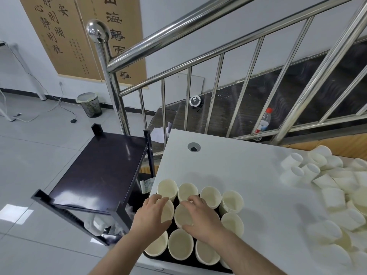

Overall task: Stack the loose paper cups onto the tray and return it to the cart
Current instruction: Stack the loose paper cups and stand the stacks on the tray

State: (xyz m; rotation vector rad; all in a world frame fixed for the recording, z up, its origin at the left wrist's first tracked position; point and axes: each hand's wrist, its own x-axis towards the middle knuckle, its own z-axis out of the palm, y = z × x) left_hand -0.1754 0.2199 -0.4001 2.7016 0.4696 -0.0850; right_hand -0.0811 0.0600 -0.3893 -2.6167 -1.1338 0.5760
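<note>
Head view, single entry.

Item: tray point(174, 225), dark, low, set on the near left corner of the white table point(238, 167). Holds upright stacks of paper cups, mouths up, in rows.

Left hand point(153, 213): over the tray's left side, fingers curled round the rim of the left cup stack point(167, 212) in the middle row; thumb at that stack's near side. Grips it.

Right hand point(200, 217): just right of the left hand, fingers arched over the centre cup stack point(183, 217), fingertips point(191, 200) at its far rim, thumb at its near rim. Appears to clasp it from above; contact of every finger cannot be told.

Item: loose paper cups point(327, 187), a heap lying mostly on their sides, well to the right of the right fingers and slightly beyond them, on the same table. The right hand is the nearer hand to this heap; the left would have to cross over the tray.

Item: cart point(99, 171), dark, glossy top shelf, standing on the floor directly left of the left fingers, beside the table's left edge. Its long axis runs away from the person, roughly parallel to that edge. Left hand is nearer.

Judgement: the stacks on the tray stand vertical, so further cups would go in from above; the tray's return is a leftward carry, short, over the table edge. Many cups remain loose, so the return looks some way off.
</note>
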